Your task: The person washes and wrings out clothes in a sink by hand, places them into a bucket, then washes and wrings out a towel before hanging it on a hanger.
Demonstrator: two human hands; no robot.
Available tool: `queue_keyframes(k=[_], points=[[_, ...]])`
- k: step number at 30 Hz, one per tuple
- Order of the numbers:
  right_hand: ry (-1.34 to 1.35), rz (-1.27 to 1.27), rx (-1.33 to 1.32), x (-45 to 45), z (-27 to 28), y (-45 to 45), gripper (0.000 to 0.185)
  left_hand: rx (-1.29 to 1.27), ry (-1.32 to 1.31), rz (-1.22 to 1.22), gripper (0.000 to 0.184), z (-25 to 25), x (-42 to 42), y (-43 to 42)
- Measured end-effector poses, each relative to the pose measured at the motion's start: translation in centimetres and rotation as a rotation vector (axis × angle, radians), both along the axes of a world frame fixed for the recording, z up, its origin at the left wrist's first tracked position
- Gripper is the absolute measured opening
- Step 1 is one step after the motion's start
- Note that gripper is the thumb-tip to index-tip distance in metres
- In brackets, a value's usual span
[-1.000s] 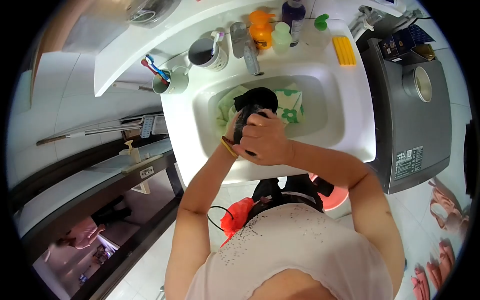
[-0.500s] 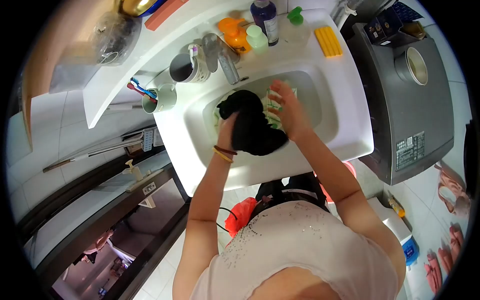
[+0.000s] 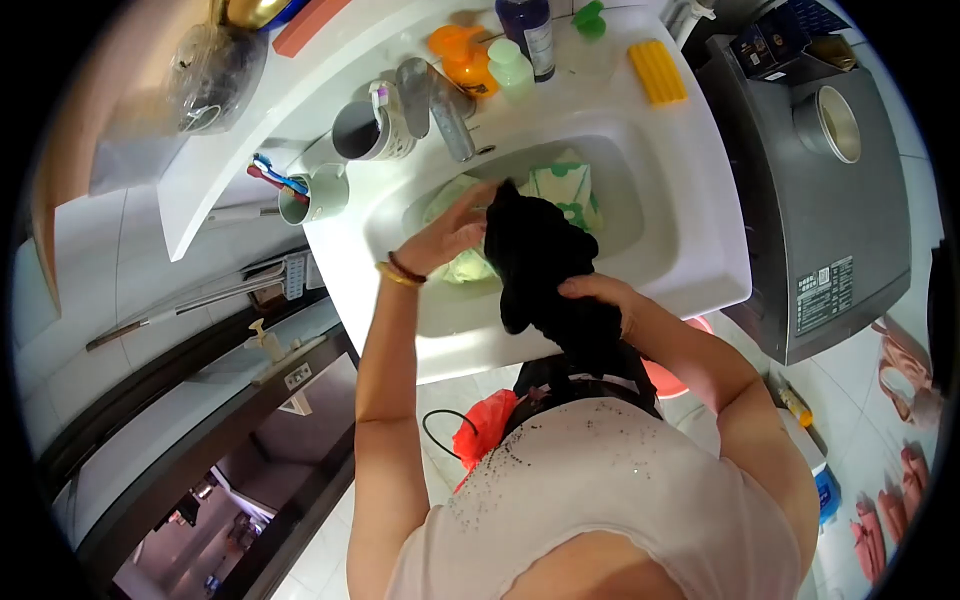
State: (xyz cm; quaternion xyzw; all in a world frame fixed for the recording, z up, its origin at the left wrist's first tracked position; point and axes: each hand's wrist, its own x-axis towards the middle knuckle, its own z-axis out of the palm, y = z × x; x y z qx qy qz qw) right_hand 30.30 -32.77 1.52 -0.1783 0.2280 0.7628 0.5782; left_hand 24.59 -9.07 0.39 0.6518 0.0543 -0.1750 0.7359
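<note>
A black cloth [image 3: 545,260] hangs loosely over the front part of the white sink [image 3: 690,240]. My right hand [image 3: 602,298] grips its lower right part, thumb on top and the other fingers hidden beneath. My left hand [image 3: 455,235] is at the cloth's upper left edge with its fingers apart; its fingertips reach the edge, and whether they touch it is unclear. Behind the black cloth, a pale green cloth [image 3: 468,267] and a white cloth with green patterns [image 3: 562,185] lie in the basin's water.
Along the sink's back stand a metal faucet [image 3: 452,120], a grey cup [image 3: 362,130], a toothbrush cup [image 3: 322,195], an orange bottle [image 3: 468,68], a green bottle [image 3: 508,65], a purple bottle [image 3: 528,35] and a yellow sponge [image 3: 657,72]. A grey appliance [image 3: 850,220] is at right.
The bunched black cloth has been spread out and pulled toward my body. My right hand has come back from the basin and taken hold of it; my left hand has let go and opened.
</note>
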Motion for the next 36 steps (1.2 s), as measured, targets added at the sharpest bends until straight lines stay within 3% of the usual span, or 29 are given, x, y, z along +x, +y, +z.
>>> queue_keyframes(k=[2,4,6,7,8,9,10,12,13,14,16,17,19,23,25,26,27,29,30,32,33,35,36], points=[[-0.002,-0.028,-0.076,-0.5,0.4,0.6,0.039,-0.851,-0.141,0.111,0.105,-0.2,1.2,-3.5],[0.1,-0.074,0.101,-0.8,1.5,1.1,0.04,-0.929,-0.235,0.16,0.097,3.4,2.5,-6.0],[-0.037,-0.039,0.124,0.1,3.4,1.3,0.042,-1.015,-0.342,0.213,0.089,4.4,3.3,-5.6],[-0.339,-0.045,0.201,0.2,4.3,1.2,0.041,-0.71,-0.473,0.02,0.072,5.0,3.9,-4.1],[-0.632,-0.049,0.274,-0.1,4.6,1.0,0.04,-0.394,-0.443,0.053,0.051,6.0,3.0,-4.3],[-0.706,0.02,0.248,-0.2,3.7,1.0,0.037,-0.084,-0.395,0.054,0.031,7.8,2.5,-4.8],[-0.697,0.012,0.246,-0.5,2.5,1.0,0.037,-0.085,-0.384,0.048,0.031,8.1,2.2,-5.3],[-1.13,0.051,0.303,-1.4,-0.6,0.8,0.035,0.462,-0.246,0.026,0.026,8.5,1.9,-6.4],[-1.369,0.032,0.331,-1.7,-1.8,0.7,0.034,0.569,-0.212,0.098,0.023,7.2,1.9,-6.9],[-1.279,0.224,0.205,-1.3,-3.2,1.3,0.032,0.569,-0.22,0.087,0.023,5.5,2.3,-6.9],[-1.717,0.282,0.109,-1.3,-6.1,2.2,0.03,0.722,-0.013,0.22,0.027,2.0,3.0,-6.5],[-1.719,0.273,0.098,-1.0,-7.1,2.6,0.03,0.722,-0.019,0.209,0.027,0.6,3.5,-6.4],[-1.755,0.285,0.039,-0.9,-8.6,2.8,0.033,0.963,-0.019,0.212,0.03,-1.2,4.0,-6.6],[-1.728,0.356,-0.049,-0.9,-10.6,2.1,0.038,1.102,0.074,0.157,0.032,-2.0,4.1,-8.0],[-1.706,0.305,-0.05,-0.2,-10.9,0.1,0.043,0.779,-0.002,0.253,0.034,-2.2,3.9,-8.3],[-1.698,0.292,-0.049,0.1,-10.8,-1.1,0.045,0.774,-0.002,0.261,0.034,-3.7,3.5,-7.7],[-1.521,0.234,-0.041,1.1,-9.4,-3.3,0.052,0.614,-0.093,0.29,0.043,-6.4,3.1,-6.4],[-1.164,0.113,-0.039,3.2,-4.6,-8.1,0.069,0.17,0.104,0.369,0.072,-3.4,2.7,-5.5],[-1.414,0.357,-0.114,4.2,-0.8,-10.1,0.067,0.163,0.098,0.366,0.072,-4.9,1.9,-4.5],[-1.522,0.369,-0.296,3.3,0.4,-15.8,0.063,1.381,0.102,0.214,0.087,-10.3,-0.4,-2.7],[-1.592,0.435,-0.328,2.9,2.1,-18.3,0.065,1.365,0.092,0.208,0.087,-11.1,-0.7,-2.6],[-1.632,0.52,-0.401,1.5,3.8,-22.3,0.067,1.4,0.415,-0.081,0.098,-12.5,-1.9,-3.7],[-1.542,0.654,-0.578,0.2,4.2,-24.3,0.071,1.427,0.562,-0.222,0.104,-13.5,-1.7,-4.6]])
